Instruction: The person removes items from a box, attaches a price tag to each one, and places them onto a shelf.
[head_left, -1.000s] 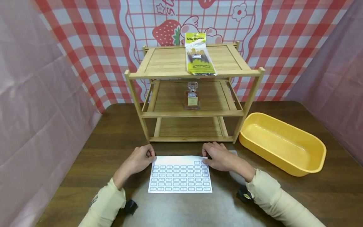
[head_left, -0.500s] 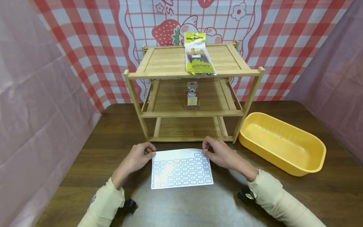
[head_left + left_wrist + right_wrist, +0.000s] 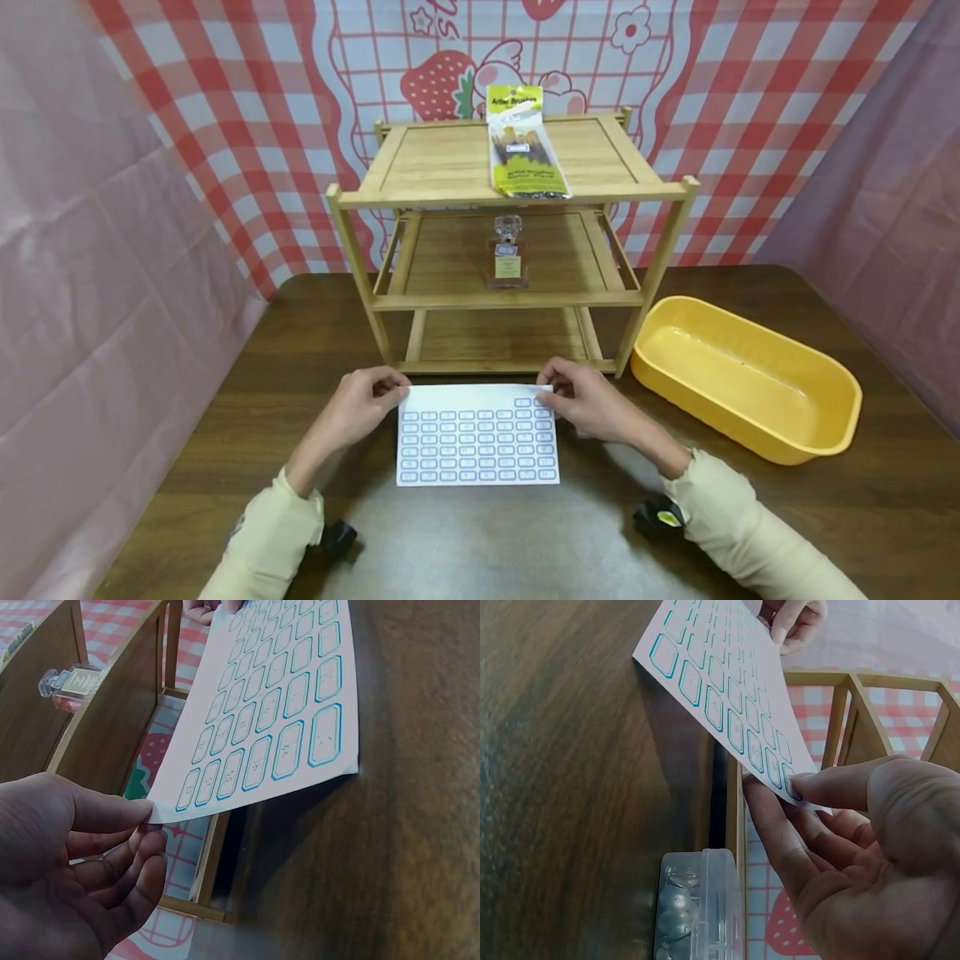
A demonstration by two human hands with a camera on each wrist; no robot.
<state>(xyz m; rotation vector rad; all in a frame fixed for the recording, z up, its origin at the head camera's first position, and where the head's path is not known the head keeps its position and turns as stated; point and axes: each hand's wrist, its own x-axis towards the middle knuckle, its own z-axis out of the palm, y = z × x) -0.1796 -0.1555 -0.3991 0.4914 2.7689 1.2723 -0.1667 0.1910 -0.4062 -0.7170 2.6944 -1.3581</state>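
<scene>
A white sticker sheet (image 3: 477, 442) with rows of blue-edged labels is held by its far corners in the head view. My left hand (image 3: 362, 406) pinches the far left corner between thumb and fingers, as the left wrist view shows on the sheet (image 3: 262, 712). At the far right corner my right hand (image 3: 588, 402) pinches it too, the thumb on the printed face in the right wrist view. The sheet's far edge is raised off the table, and its near edge is low, close to the tabletop. Part of the top right label is under my right thumb.
A three-tier wooden rack (image 3: 510, 298) stands behind the sheet. A pack of artist brushes (image 3: 525, 158) lies on its top shelf, a perfume bottle (image 3: 507, 254) on the middle one. To the right is a yellow basin (image 3: 750, 383). A clear plastic box (image 3: 697, 907) sits beside my right hand.
Both hands have lifted the sticker sheet's far edge and moved it slightly forward toward the rack. It tilted briefly and is now level from side to side. The rack, bottle and basin stay put.
</scene>
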